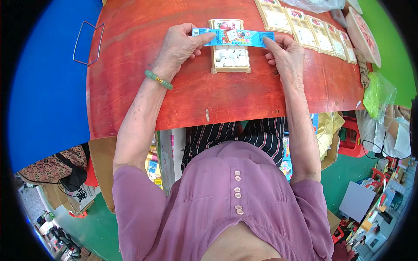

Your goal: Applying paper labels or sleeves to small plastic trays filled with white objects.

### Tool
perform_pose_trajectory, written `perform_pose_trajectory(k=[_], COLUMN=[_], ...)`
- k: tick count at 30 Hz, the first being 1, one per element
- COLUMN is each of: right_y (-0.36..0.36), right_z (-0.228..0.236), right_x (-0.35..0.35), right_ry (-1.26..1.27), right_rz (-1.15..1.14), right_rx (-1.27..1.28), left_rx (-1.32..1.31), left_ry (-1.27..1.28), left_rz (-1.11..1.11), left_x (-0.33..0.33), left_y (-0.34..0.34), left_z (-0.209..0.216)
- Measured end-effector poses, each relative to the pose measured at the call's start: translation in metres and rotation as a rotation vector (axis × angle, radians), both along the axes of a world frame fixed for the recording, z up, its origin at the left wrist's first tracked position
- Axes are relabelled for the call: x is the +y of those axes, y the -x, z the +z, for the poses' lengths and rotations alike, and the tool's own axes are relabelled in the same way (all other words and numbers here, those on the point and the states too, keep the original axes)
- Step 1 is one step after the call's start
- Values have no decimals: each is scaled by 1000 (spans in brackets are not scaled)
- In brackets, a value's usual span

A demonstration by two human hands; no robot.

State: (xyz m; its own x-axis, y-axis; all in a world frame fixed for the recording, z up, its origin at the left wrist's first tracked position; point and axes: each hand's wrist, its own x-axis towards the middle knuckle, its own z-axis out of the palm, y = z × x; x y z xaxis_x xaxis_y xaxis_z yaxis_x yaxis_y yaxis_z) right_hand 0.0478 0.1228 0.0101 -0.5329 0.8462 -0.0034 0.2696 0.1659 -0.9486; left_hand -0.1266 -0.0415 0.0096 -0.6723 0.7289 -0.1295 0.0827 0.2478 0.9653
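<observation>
A blue printed paper strip is stretched flat between my two hands. Its left end is pinched by my left hand, thumb on top; my right hand pinches the right end the same way. Under the strip lies a small cream tray on the red table, its middle partly covered. White pieces fill the tray's near compartment, and something red and white shows in the far one. Whether the strip touches the tray, I cannot tell.
Several similar filled trays stand in a row at the far right of the red table. Beside them is a pale bowl of pink pieces. A green plastic bag hangs at the right edge. At left, a metal wire frame stands by a blue surface.
</observation>
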Motion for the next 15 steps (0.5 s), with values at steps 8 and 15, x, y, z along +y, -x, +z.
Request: perform_pose_trajectory(k=[8, 15], right_y=[4, 6], right_z=[-3, -3], right_x=[2, 2], right_ry=[-26, -60], right_rz=[6, 7], right_rx=[-65, -95], left_rx=[9, 37], left_ry=[-11, 3], left_rz=[-7, -2], left_x=[1, 2], left_y=[4, 5], left_z=[-3, -6])
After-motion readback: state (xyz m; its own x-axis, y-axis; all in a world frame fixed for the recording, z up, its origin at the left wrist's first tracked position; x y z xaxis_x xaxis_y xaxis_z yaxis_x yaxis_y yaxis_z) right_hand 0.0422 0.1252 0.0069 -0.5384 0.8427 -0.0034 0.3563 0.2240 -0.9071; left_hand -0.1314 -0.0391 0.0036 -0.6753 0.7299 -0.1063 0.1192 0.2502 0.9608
